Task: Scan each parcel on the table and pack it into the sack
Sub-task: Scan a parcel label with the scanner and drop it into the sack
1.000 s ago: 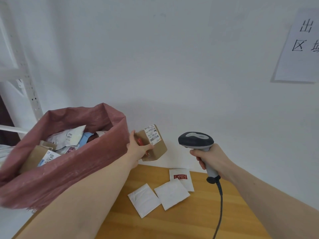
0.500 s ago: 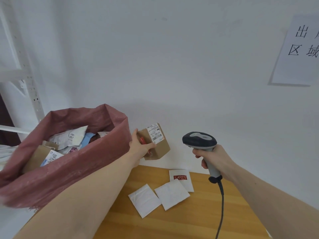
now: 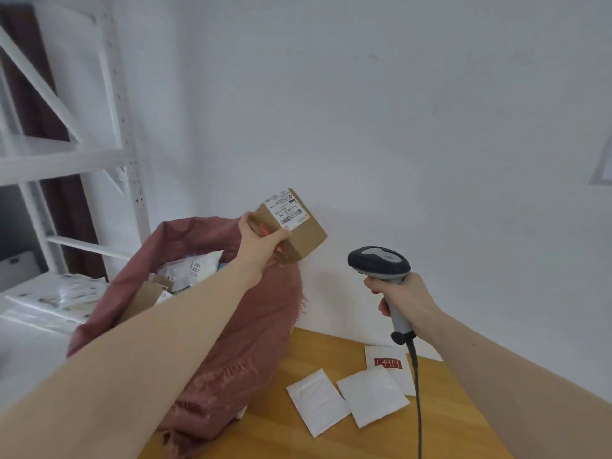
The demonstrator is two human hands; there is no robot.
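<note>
Your box (image 3: 291,226) is over the sack (image 3: 238,326), label up.
Your left grip (image 3: 258,241) clasps the box above the sack's rim; your right grip (image 3: 405,301) clenches the scanner (image 3: 381,265). Three white parcels (image 3: 371,394) lie on the bench (image 3: 463,425) beside the sack.

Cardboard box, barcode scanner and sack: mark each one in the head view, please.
cardboard box (image 3: 306,241), head view: plain brown side face below the label.
barcode scanner (image 3: 379,261), head view: dark top of its head.
sack (image 3: 261,326), head view: outer red-brown wall under the left forearm.
</note>
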